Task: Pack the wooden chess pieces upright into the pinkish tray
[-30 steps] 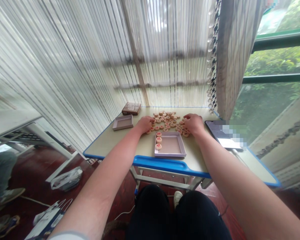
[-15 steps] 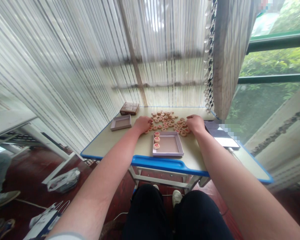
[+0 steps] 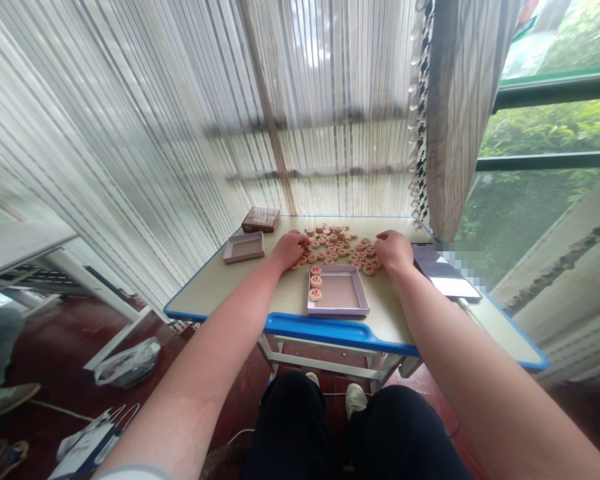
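Note:
Many round wooden Chinese chess pieces (image 3: 333, 237) lie in a loose pile on the pale desk, some stacked at the back. My left hand (image 3: 291, 248) is at the pile's left edge, its fingers curled down among the pieces; what lies between the fingertips is hidden. At the right edge rests my right hand (image 3: 395, 249), fingers bent inward beside the pieces, with the tips mostly out of sight. In front of the pile stands a shallow open box (image 3: 362, 293). Three red-marked pieces (image 3: 315, 282) form a column along its left side.
Another shallow box part (image 3: 244, 247) and a brown box (image 3: 261, 219) sit at the desk's back left. A dark device (image 3: 440, 270) with a cable lies at right. The desk (image 3: 210, 290) has a blue edge, and a sheer curtain (image 3: 340, 187) hangs behind it.
The view has shifted slightly. My left hand has moved a little inward over the pile's edge; my right hand stays nearly in place. The three pieces in the box are unchanged.

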A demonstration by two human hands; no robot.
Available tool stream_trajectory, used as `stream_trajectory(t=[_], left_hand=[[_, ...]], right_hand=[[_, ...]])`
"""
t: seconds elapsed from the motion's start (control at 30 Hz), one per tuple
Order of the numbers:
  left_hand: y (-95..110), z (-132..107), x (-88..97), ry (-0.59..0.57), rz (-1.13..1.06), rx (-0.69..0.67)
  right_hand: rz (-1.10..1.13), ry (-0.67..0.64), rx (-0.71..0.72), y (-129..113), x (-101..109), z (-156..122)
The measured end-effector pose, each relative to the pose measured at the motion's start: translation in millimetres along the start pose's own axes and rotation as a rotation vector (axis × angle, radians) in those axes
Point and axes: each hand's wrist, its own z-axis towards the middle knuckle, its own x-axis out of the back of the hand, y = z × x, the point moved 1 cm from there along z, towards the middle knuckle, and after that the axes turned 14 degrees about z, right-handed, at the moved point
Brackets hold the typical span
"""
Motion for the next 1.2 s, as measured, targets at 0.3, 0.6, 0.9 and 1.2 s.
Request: stream_trajectory(t=[0.3,0.6,0.9,1.2], left_hand=[[-6,3,-5.0,0.047,0.055,0.069],[-7,4,-8.7,-0.116,0.167,0.099],[1,1,-2.0,-0.086,0.144,0.050],[0,4,-5.2,-0.080,0.136,0.003]], right_hand=[[-0.160,-0.079,0.260,-2,-17,-1],[-0.156,-0.286,0.486,-15,-37,-3],[-0.243,-0.416,0.484,-17,-44,0],[-0.246,-0.468,0.506,-19,-47,-1]])
